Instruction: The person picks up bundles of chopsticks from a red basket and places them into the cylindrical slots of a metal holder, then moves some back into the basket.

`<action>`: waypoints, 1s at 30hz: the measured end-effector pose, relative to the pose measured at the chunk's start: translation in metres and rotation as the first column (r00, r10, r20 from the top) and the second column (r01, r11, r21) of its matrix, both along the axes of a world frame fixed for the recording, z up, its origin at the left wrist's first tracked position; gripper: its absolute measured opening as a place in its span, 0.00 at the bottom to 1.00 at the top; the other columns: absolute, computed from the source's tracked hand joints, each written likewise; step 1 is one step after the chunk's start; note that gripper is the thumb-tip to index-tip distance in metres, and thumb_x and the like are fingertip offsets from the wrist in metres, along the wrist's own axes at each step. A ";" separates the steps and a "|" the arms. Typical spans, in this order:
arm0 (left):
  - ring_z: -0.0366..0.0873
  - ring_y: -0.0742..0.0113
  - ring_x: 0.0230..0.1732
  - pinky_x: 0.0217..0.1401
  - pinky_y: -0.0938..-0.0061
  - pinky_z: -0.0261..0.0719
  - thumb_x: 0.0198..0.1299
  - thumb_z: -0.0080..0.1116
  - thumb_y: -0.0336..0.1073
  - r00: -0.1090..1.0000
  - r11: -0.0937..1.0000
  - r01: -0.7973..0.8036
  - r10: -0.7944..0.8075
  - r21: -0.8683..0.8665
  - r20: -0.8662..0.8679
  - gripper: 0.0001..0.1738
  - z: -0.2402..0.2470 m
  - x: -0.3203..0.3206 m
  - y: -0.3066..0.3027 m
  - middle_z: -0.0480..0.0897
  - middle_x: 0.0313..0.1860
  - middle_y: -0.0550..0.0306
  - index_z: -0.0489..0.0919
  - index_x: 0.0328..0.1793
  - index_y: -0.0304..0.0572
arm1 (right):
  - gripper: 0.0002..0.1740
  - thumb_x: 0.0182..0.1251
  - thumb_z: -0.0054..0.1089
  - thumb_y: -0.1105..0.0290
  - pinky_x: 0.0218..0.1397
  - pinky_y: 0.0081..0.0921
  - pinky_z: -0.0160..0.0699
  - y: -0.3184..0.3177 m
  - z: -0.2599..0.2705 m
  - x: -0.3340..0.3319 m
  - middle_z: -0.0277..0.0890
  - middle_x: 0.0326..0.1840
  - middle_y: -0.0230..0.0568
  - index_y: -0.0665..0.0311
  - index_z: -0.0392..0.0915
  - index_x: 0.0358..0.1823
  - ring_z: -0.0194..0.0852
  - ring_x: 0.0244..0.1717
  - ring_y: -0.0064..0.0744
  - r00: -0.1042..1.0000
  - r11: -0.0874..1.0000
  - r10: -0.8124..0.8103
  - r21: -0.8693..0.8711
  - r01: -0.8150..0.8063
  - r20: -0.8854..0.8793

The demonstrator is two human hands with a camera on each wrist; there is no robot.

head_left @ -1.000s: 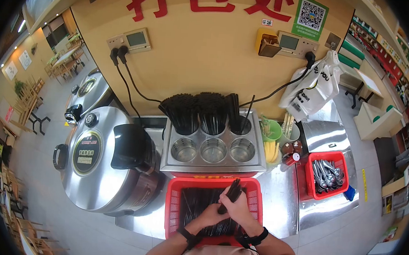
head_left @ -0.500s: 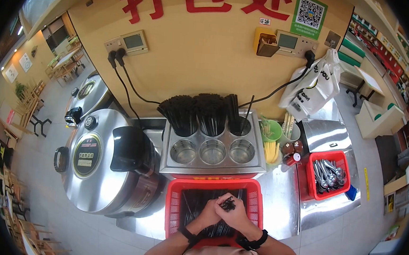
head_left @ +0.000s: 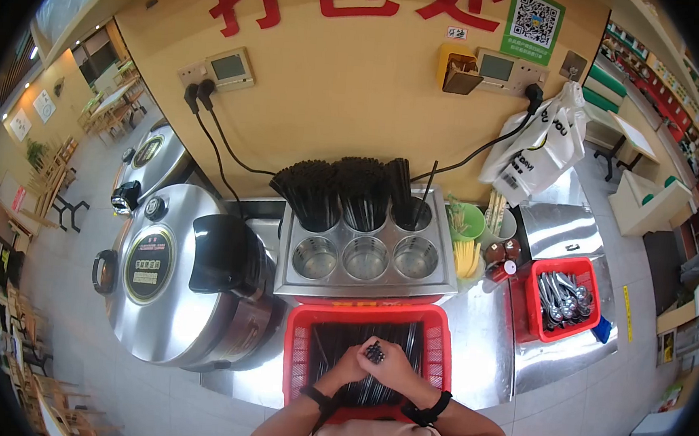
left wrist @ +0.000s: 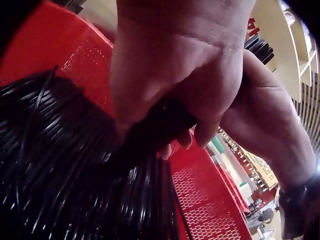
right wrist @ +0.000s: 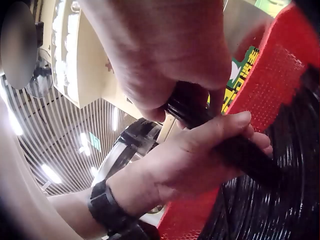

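Observation:
Both hands hold one bundle of black chopsticks (head_left: 374, 352) over a red basket (head_left: 296, 350). In the head view the bundle stands nearly end-on, its tips facing up. My right hand (head_left: 394, 368) grips the upper part, and my left hand (head_left: 345, 369) is wrapped round it lower down. The right wrist view shows the left hand's thumb and fingers (right wrist: 235, 121) round the bundle, below the right hand (right wrist: 160, 55). The bundle's lower end points down at the many loose black chopsticks (left wrist: 75, 165) lying in the basket.
Behind the basket stands a steel holder (head_left: 280, 278) with several cups; the back ones hold black chopsticks (head_left: 311, 191). A large cooker (head_left: 173, 303) stands left. To the right are sauce bottles (head_left: 501, 269) and a small red basket (head_left: 534, 300) of spoons (head_left: 563, 298).
The bundle has swung from a slant, with its side showing, to nearly upright with its tips facing the head camera. Both hands have shifted slightly left and stay round it.

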State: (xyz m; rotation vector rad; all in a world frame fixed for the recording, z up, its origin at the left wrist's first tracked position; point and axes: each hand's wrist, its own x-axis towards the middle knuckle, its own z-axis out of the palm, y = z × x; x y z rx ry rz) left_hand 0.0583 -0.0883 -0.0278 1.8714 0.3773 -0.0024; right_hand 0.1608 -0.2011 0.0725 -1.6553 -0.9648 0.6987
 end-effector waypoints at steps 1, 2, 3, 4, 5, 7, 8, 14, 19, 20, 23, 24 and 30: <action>0.84 0.62 0.47 0.50 0.66 0.80 0.54 0.62 0.25 1.000 1.000 0.025 -0.025 -0.014 0.002 0.12 -0.002 -0.001 0.000 0.85 0.41 0.51 0.79 0.46 0.39 | 0.08 0.62 0.67 0.70 0.45 0.29 0.81 0.001 -0.003 0.000 0.83 0.34 0.46 0.65 0.79 0.38 0.87 0.38 0.37 1.000 1.000 -0.010 -0.024 0.010 0.009; 0.84 0.62 0.47 0.50 0.66 0.80 0.54 0.62 0.25 1.000 1.000 0.024 -0.024 -0.013 0.003 0.12 -0.003 -0.001 0.001 0.85 0.41 0.51 0.79 0.46 0.39 | 0.08 0.62 0.67 0.70 0.44 0.30 0.82 0.001 -0.005 0.001 0.83 0.34 0.46 0.65 0.80 0.38 0.87 0.38 0.39 1.000 0.999 -0.021 -0.047 0.022 0.022; 0.84 0.62 0.47 0.51 0.66 0.80 0.55 0.61 0.25 0.998 0.999 0.048 -0.048 -0.013 -0.034 0.12 -0.001 0.001 0.003 0.85 0.41 0.51 0.78 0.47 0.39 | 0.08 0.62 0.67 0.70 0.44 0.30 0.82 0.002 -0.006 0.002 0.83 0.34 0.46 0.65 0.80 0.38 0.87 0.38 0.39 1.000 0.999 -0.021 -0.045 0.022 0.023; 0.83 0.62 0.47 0.51 0.66 0.80 0.55 0.60 0.24 0.995 0.997 0.072 -0.073 -0.013 -0.071 0.12 0.002 0.001 0.004 0.85 0.41 0.51 0.78 0.47 0.39 | 0.11 0.61 0.67 0.67 0.45 0.35 0.81 0.003 -0.007 0.002 0.81 0.34 0.50 0.67 0.78 0.38 0.84 0.39 0.49 1.000 0.999 -0.017 -0.038 0.017 0.015; 0.83 0.62 0.47 0.51 0.66 0.80 0.55 0.60 0.24 0.995 0.997 0.073 -0.073 -0.011 -0.070 0.12 0.004 0.001 0.004 0.85 0.41 0.51 0.78 0.47 0.39 | 0.14 0.61 0.67 0.65 0.45 0.41 0.80 0.003 -0.007 0.002 0.80 0.35 0.55 0.69 0.77 0.38 0.81 0.40 0.59 1.000 0.999 -0.013 -0.032 0.013 0.007; 0.83 0.62 0.47 0.51 0.66 0.80 0.56 0.58 0.24 0.998 0.998 0.060 -0.060 0.013 -0.029 0.13 0.011 0.000 0.001 0.85 0.41 0.52 0.79 0.48 0.40 | 0.14 0.60 0.68 0.65 0.46 0.41 0.80 0.001 -0.007 0.003 0.80 0.36 0.54 0.69 0.78 0.38 0.80 0.41 0.59 0.999 1.000 -0.004 -0.016 0.004 0.039; 0.83 0.62 0.47 0.51 0.66 0.80 0.56 0.58 0.24 0.998 0.998 0.061 -0.060 0.013 -0.029 0.13 0.012 0.000 0.001 0.85 0.41 0.52 0.79 0.48 0.40 | 0.14 0.60 0.68 0.64 0.47 0.41 0.79 0.000 -0.006 0.003 0.80 0.36 0.54 0.69 0.78 0.37 0.80 0.41 0.58 0.998 1.000 0.006 -0.003 -0.006 0.068; 0.83 0.43 0.54 0.54 0.59 0.81 0.59 0.58 0.33 0.999 1.000 0.028 -0.028 -0.011 0.021 0.15 0.025 -0.005 -0.008 0.85 0.48 0.44 0.80 0.52 0.44 | 0.12 0.56 0.73 0.72 0.55 0.33 0.79 -0.008 -0.004 0.003 0.82 0.42 0.44 0.64 0.81 0.39 0.82 0.49 0.43 0.993 0.997 0.017 0.070 -0.026 0.118; 0.82 0.45 0.56 0.56 0.59 0.81 0.57 0.58 0.31 0.991 0.994 0.093 -0.097 0.053 0.093 0.18 0.053 -0.001 -0.003 0.85 0.52 0.44 0.80 0.55 0.45 | 0.15 0.55 0.74 0.69 0.57 0.36 0.78 -0.005 0.014 0.001 0.82 0.45 0.45 0.65 0.80 0.40 0.80 0.51 0.43 0.996 0.988 -0.019 0.149 0.033 -0.090; 0.82 0.45 0.56 0.56 0.59 0.81 0.57 0.58 0.31 0.991 0.994 0.091 -0.096 0.053 0.093 0.18 0.060 0.002 -0.003 0.85 0.52 0.44 0.80 0.55 0.45 | 0.15 0.55 0.75 0.69 0.58 0.35 0.78 -0.004 0.014 0.002 0.82 0.46 0.45 0.65 0.81 0.41 0.81 0.51 0.42 0.982 0.989 -0.010 0.141 0.037 -0.189; 0.82 0.43 0.55 0.58 0.59 0.80 0.54 0.61 0.28 0.995 0.997 0.053 -0.058 0.062 0.082 0.19 0.068 0.005 -0.002 0.84 0.51 0.45 0.80 0.54 0.40 | 0.12 0.55 0.74 0.71 0.58 0.35 0.78 0.001 0.013 0.007 0.83 0.45 0.44 0.65 0.81 0.38 0.81 0.50 0.41 0.995 0.986 0.009 0.166 0.007 -0.094; 0.82 0.44 0.55 0.57 0.59 0.81 0.54 0.61 0.28 0.994 0.994 0.048 -0.058 0.100 0.097 0.19 0.065 0.005 -0.001 0.85 0.50 0.45 0.81 0.54 0.40 | 0.12 0.55 0.74 0.71 0.58 0.35 0.78 0.001 0.012 0.007 0.83 0.45 0.44 0.65 0.81 0.38 0.81 0.50 0.41 0.995 0.986 0.010 0.166 0.006 -0.094; 0.84 0.42 0.49 0.50 0.57 0.83 0.53 0.61 0.33 0.993 0.992 0.017 -0.031 0.126 0.112 0.15 0.051 0.000 0.001 0.86 0.45 0.45 0.81 0.49 0.44 | 0.07 0.57 0.72 0.75 0.54 0.34 0.78 0.000 0.014 0.003 0.83 0.41 0.42 0.66 0.81 0.35 0.80 0.48 0.42 0.998 0.983 0.056 0.171 -0.062 0.040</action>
